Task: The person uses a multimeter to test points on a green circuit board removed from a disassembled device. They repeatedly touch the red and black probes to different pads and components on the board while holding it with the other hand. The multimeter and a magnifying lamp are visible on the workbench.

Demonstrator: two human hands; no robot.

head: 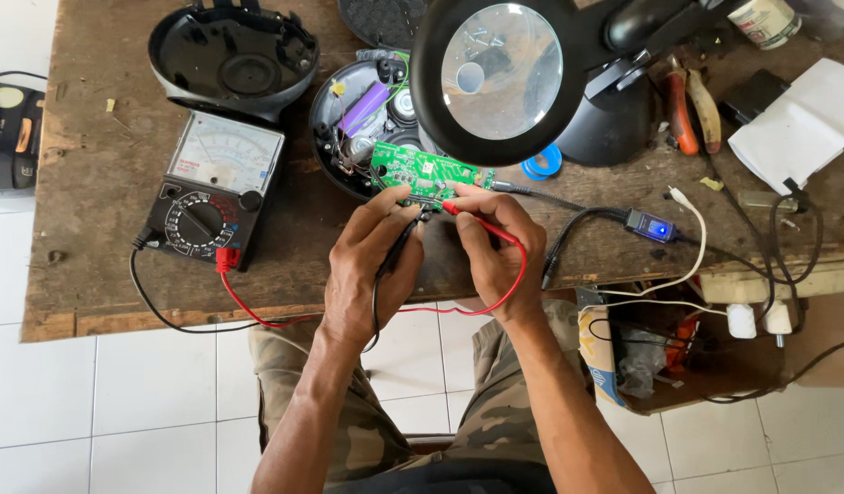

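Note:
My left hand pinches a black test probe, its tip against the near edge of a green circuit board. My right hand grips a red test probe whose tip touches the same board edge. The board hangs by wires from an opened round black device shell with a purple cell inside. Red and black leads run left to an analog multimeter lying on the wooden workbench.
A round magnifier lamp hovers above the board. A second black shell half lies behind the meter. Pliers, a white cloth, a cable adapter with a blue light and tangled cords sit right. A cardboard box stands below.

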